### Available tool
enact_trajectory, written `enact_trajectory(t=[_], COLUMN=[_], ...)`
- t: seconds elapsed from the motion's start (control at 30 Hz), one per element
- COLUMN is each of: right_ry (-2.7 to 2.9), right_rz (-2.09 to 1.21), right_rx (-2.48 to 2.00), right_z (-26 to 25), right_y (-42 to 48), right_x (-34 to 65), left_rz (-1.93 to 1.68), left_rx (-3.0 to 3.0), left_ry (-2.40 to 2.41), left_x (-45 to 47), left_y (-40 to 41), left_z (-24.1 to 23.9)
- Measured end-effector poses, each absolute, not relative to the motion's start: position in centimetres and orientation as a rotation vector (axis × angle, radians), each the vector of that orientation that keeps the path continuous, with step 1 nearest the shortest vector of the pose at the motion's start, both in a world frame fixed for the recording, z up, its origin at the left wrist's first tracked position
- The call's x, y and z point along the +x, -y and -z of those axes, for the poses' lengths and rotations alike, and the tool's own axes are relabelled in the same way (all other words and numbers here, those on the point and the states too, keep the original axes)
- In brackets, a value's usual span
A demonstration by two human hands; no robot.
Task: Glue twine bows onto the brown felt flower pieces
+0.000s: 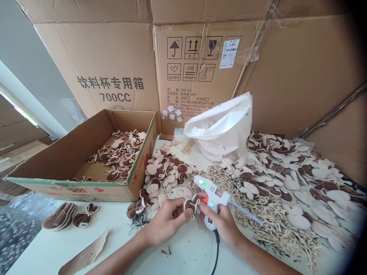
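Observation:
Between the thumb and fingers of my left hand [164,221] is a small brown plush bunny-head piece [188,205] with a pale backing. A cream cord bow [196,206] lies on its front. My right hand [225,225] is wrapped round a white glue gun [212,191] with a green light, a glue stick out of its back and a black cable below. The right thumb tip touches the bunny-head piece beside the bow. Just beyond my hands lies a heap of similar brown and pale pieces [169,172]. Some left fingers are hidden behind the piece.
An open cardboard tray [134,191] at left contains several bow-tied pieces. Cream cord bows [275,225] and more plush pieces [298,179] spread over the right side. A white bag [220,133] stands behind, against large cardboard boxes [114,57]. Stacked brown pieces [59,215] sit front left.

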State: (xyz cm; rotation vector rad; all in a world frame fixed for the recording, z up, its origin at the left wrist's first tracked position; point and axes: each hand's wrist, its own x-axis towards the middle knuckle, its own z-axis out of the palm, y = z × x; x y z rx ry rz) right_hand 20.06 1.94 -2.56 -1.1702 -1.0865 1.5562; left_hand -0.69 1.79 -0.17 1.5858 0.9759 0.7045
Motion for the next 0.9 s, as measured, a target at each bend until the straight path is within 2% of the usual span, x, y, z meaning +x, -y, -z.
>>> enact_trajectory(t=[0.23, 0.47, 0.9], right_ry=[1.115, 1.193, 1.198], right_rz=[-1.579, -1.623, -1.543], right_rx=[-1.149, -1.121, -1.145], right_z=[2.8, 2.6, 2.8], right_y=[-1.9, -1.2, -1.8], right_x=[20.3, 20.2, 20.2], left_rz=[-0.797, -0.875, -0.748], left_rx=[1.442, 1.560, 1.690], left_ry=[-1.044, -1.058, -1.073], left_x=[-0.7, -0.3, -0.7], left_y=[-2.0, -1.8, -1.9], left_z=[0.5, 0.7, 1.3])
